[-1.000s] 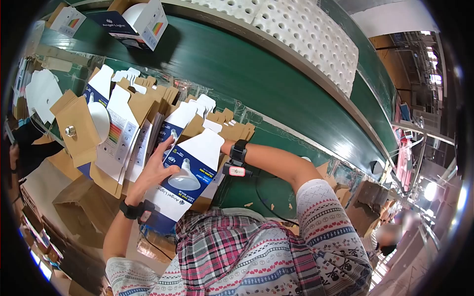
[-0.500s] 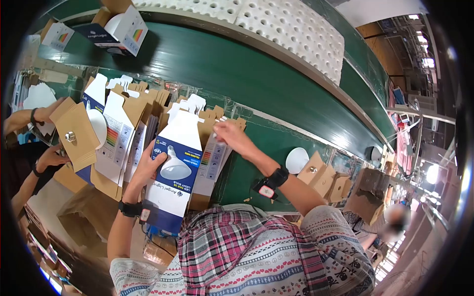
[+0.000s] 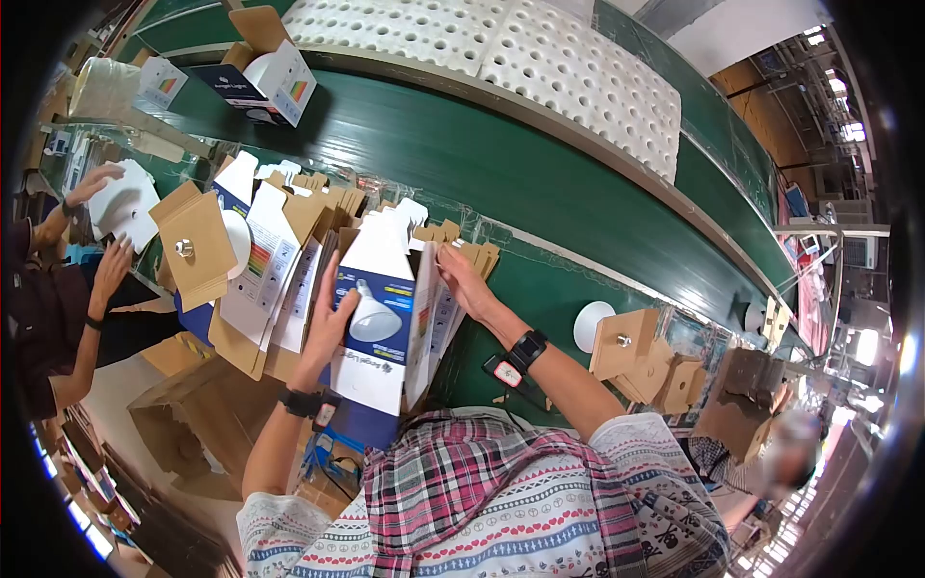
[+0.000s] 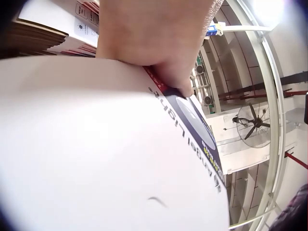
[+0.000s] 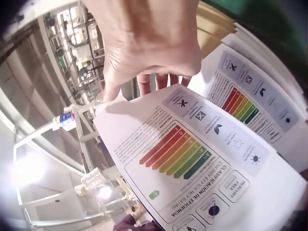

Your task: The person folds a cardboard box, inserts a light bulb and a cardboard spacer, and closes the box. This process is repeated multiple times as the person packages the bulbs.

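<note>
Cardboard box [image 3: 376,337], chart [image 5: 177,153] legible only from right wrist, is clamped in left grip [image 3: 326,332] and right grip [image 3: 466,282].

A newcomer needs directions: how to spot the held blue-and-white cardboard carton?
Find the dark green conveyor belt. On its near side, brown and white folded cartons lean packed together. Among them, the blue-and-white cardboard carton is the one the left hand grips, its white bulb picture in plain view.

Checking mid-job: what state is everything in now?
Held carton: partly opened out, top flap up
Left hand: gripping it
Right hand: pinching its edge
Stacked cartons: flat
Far carton: open, white bulb inside
Left bulb: fitted through cardboard
Right bulb: fitted through cardboard
Brown box: open
Ceiling fan: cannot tell if running
</note>
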A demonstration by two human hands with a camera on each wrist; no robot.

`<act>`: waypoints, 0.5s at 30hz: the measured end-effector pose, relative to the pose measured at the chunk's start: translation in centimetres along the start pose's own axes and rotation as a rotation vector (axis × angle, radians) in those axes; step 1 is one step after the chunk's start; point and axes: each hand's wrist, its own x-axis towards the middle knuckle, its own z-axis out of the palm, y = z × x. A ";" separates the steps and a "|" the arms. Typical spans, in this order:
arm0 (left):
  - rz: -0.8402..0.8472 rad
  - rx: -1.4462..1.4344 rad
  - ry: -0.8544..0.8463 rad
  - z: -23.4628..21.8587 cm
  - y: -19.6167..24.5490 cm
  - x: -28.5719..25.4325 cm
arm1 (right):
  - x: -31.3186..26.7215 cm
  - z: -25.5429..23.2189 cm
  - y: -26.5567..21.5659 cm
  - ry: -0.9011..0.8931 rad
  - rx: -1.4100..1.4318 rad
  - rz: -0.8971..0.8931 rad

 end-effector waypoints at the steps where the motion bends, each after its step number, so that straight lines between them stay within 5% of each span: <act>1: 0.050 0.008 -0.010 0.8 0.6 -0.1 | 0.4 -0.4 0.5 0.018 0.014 -0.007; 4: 0.043 0.165 0.004 1.7 -0.9 0.0 | 0.4 -0.8 1.0 0.071 0.003 0.001; 11: 0.016 0.147 -0.039 1.6 -1.0 0.3 | -0.4 -2.4 1.4 -0.116 0.083 0.044; 15: -0.057 0.088 -0.161 1.1 -1.3 1.9 | 0.5 -3.9 5.4 0.023 0.116 0.043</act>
